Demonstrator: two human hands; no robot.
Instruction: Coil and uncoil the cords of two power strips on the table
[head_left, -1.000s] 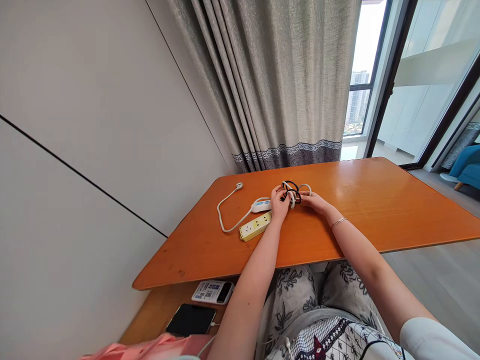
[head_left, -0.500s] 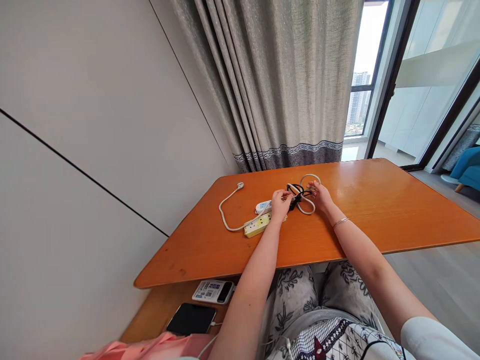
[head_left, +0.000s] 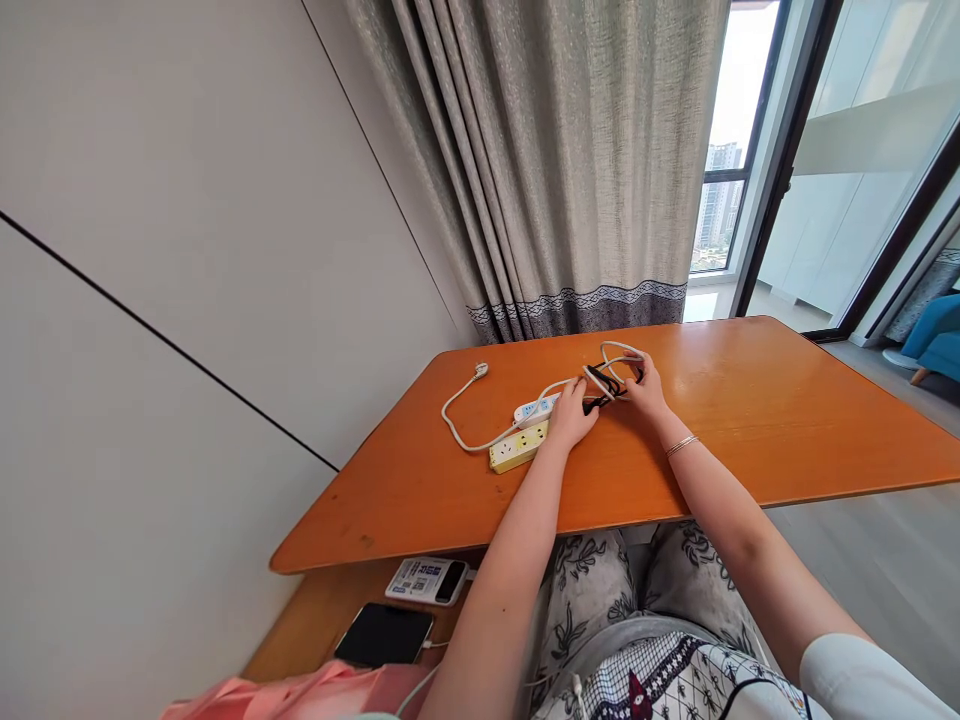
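Over the last second the two hands had drawn apart: bunched together on the tangle at first, they now stood on either side of it, to the right of the yellow power strip (head_left: 514, 450). The left hand (head_left: 571, 415) had moved farther right, off the middle of the strips, and lay over the near end of the black cord (head_left: 611, 388); whether it gripped anything could not be told, its fingertips being partly hidden. The right hand (head_left: 646, 390), farther right of the yellow strip, was closed on the black cord, with the white cord (head_left: 619, 345) arching up beside its fingers. The white loop that had drooped toward the person was gone, and the tangle looked looser, though the cords still crossed. The white power strip (head_left: 529, 411) lay just behind the yellow one, and the plug (head_left: 481, 370) had stayed put beyond both on the table (head_left: 750, 430).
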